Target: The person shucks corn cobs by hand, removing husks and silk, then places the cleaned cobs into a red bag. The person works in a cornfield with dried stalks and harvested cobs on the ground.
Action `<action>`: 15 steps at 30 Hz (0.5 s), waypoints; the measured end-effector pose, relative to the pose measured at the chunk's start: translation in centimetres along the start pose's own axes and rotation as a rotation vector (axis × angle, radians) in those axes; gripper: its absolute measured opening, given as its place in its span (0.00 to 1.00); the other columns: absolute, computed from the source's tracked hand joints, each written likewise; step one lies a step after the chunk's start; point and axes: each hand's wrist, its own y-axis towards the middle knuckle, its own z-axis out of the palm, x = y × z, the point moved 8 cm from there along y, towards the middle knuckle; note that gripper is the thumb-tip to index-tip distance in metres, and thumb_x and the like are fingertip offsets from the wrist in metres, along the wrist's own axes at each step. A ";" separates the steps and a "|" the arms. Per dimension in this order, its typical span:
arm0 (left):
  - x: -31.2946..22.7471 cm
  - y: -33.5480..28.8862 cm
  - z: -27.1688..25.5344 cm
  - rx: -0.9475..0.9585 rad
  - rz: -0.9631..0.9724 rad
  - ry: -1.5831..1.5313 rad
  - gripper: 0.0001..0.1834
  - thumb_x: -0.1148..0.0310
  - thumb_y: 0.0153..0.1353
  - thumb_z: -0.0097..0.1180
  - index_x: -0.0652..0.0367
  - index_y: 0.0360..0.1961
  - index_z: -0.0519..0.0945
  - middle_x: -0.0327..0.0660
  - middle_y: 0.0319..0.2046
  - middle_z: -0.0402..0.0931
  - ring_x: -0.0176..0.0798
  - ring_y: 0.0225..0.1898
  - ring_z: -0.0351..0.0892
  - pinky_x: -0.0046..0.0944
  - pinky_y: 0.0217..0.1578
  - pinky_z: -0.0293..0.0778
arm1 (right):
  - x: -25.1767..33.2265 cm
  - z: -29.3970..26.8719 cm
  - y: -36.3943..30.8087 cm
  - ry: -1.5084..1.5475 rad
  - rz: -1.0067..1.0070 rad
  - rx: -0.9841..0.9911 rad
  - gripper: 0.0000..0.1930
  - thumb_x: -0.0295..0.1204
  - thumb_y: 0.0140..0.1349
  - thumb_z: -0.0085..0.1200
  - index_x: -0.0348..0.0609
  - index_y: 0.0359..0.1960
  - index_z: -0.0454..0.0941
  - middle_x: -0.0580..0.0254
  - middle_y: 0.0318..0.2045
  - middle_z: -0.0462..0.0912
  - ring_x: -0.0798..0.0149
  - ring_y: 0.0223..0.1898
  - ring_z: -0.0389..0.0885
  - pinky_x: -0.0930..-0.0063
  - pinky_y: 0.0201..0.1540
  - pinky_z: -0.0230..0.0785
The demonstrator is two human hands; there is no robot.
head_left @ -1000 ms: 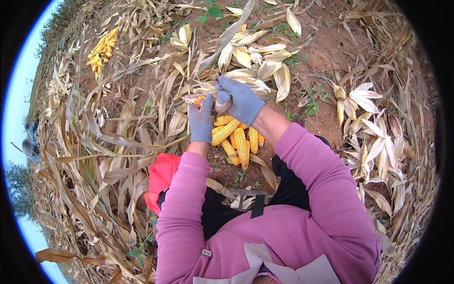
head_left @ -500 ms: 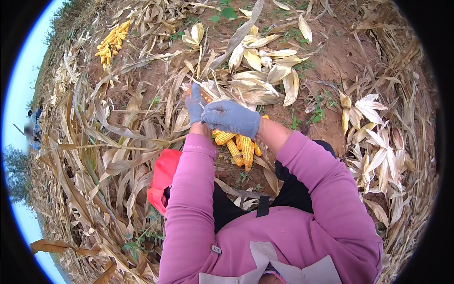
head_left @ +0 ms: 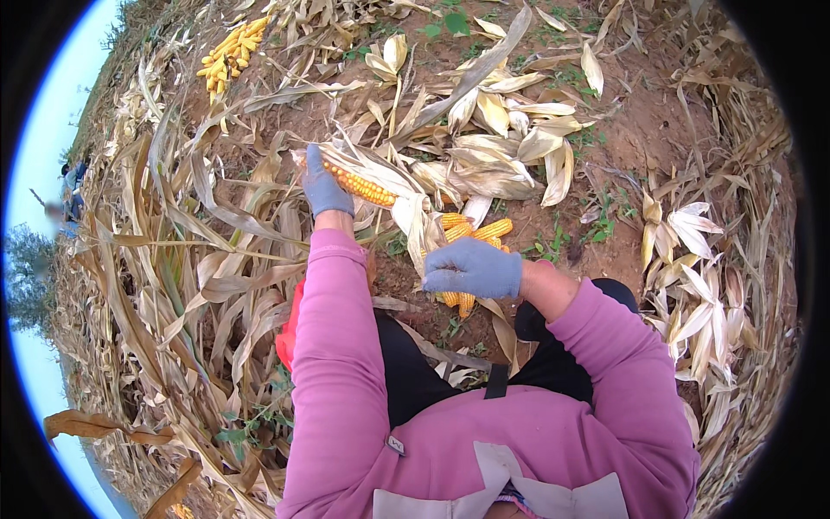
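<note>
My left hand (head_left: 327, 186), in a grey-blue glove, is closed around one end of a corn ear (head_left: 367, 188) with its yellow kernels partly bare. Pale dry husk (head_left: 379, 169) still covers the ear's far side. My right hand (head_left: 474, 268), gloved alike, is closed on a strip of husk (head_left: 418, 227) that hangs down from the ear toward me. Beneath and behind the right hand lies a small pile of husked corn ears (head_left: 493, 230) on the soil, partly hidden by that hand.
Peeled husks (head_left: 497, 164) lie beyond the hands, and more husks (head_left: 705, 294) are at the right. A yellow corn heap (head_left: 232, 56) sits at the far left. Dry stalks (head_left: 181, 285) cover the left side. Something red (head_left: 290, 333) is beside my left arm. People (head_left: 71, 195) are distant at the left rim.
My hands have parted: the right has moved down and right, drawing husk off the ear, and the left has shifted slightly left. More kernels show now.
</note>
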 end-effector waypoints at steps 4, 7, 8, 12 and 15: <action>-2.3 -2.8 3.9 0.116 0.149 0.150 0.27 0.59 0.59 0.57 0.60 0.55 0.66 0.43 0.48 0.71 0.39 0.48 0.73 0.38 0.49 0.70 | 0.7 -1.5 0.7 -0.012 -0.058 -0.103 0.15 0.44 0.60 0.53 0.44 0.35 0.75 0.57 0.30 0.78 0.56 0.33 0.77 0.67 0.40 0.69; -2.3 -4.2 5.6 0.235 0.192 0.389 0.30 0.60 0.58 0.58 0.64 0.57 0.63 0.45 0.50 0.69 0.38 0.49 0.71 0.37 0.50 0.68 | 1.9 -5.1 0.6 0.015 -0.062 -0.363 0.15 0.40 0.59 0.55 0.41 0.38 0.75 0.60 0.34 0.79 0.64 0.37 0.77 0.71 0.43 0.69; -2.3 -4.8 6.2 0.287 0.212 0.494 0.31 0.60 0.58 0.58 0.65 0.57 0.63 0.45 0.50 0.69 0.38 0.49 0.71 0.37 0.50 0.67 | 1.6 -6.9 0.2 0.034 -0.012 -0.480 0.14 0.37 0.59 0.55 0.39 0.40 0.74 0.61 0.35 0.78 0.67 0.39 0.77 0.72 0.44 0.69; -0.8 -8.6 10.3 0.508 0.226 0.870 0.33 0.58 0.57 0.58 0.65 0.59 0.62 0.45 0.49 0.69 0.37 0.50 0.69 0.35 0.51 0.66 | -2.8 -12.2 -1.8 0.147 -0.004 -0.865 0.23 0.40 0.57 0.58 0.38 0.49 0.69 0.57 0.41 0.78 0.65 0.41 0.77 0.71 0.47 0.70; 1.4 -11.1 12.3 0.708 0.080 0.863 0.34 0.62 0.57 0.59 0.65 0.60 0.60 0.46 0.51 0.68 0.37 0.52 0.68 0.35 0.53 0.65 | -2.5 -13.4 -2.5 0.125 0.017 -0.909 0.31 0.43 0.55 0.60 0.39 0.55 0.65 0.52 0.47 0.76 0.63 0.40 0.78 0.70 0.45 0.71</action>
